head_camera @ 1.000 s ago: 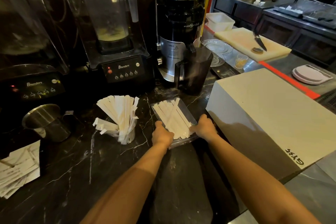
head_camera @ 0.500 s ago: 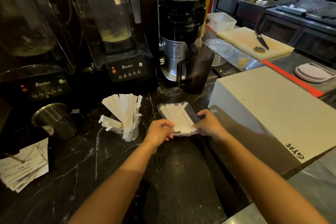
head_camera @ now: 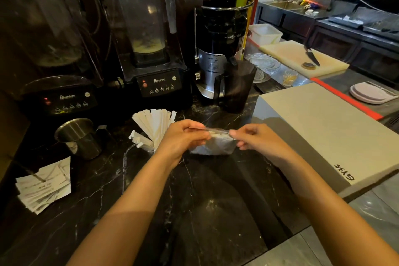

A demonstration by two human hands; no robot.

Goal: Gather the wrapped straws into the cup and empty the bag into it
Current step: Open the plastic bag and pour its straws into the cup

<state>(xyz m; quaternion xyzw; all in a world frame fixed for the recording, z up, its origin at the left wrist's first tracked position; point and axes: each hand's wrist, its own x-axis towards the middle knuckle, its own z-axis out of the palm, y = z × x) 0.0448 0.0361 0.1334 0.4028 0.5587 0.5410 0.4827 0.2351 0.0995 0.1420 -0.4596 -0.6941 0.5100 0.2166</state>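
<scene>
A clear plastic bag (head_camera: pixel 213 144) of white wrapped straws hangs upright just above the black marble counter (head_camera: pixel 205 201). My left hand (head_camera: pixel 183 138) pinches its top edge on the left and my right hand (head_camera: pixel 252 139) pinches it on the right. To the left of my left hand stands a small clear cup, mostly hidden, with a fan of white wrapped straws (head_camera: pixel 154 125) sticking up out of it. A few straws lean out low on the cup's left side.
A steel cup (head_camera: pixel 78 138) stands left of the straws, with paper slips (head_camera: pixel 43 188) nearer me. Two blenders (head_camera: pixel 151 49) and a juicer (head_camera: pixel 222 49) with a dark jug (head_camera: pixel 237 86) line the back. A grey box (head_camera: pixel 323 127) sits close on the right.
The bag lay flat on the counter under both hands. Both hands have lifted it by its near edge, so it now hangs upright between them.
</scene>
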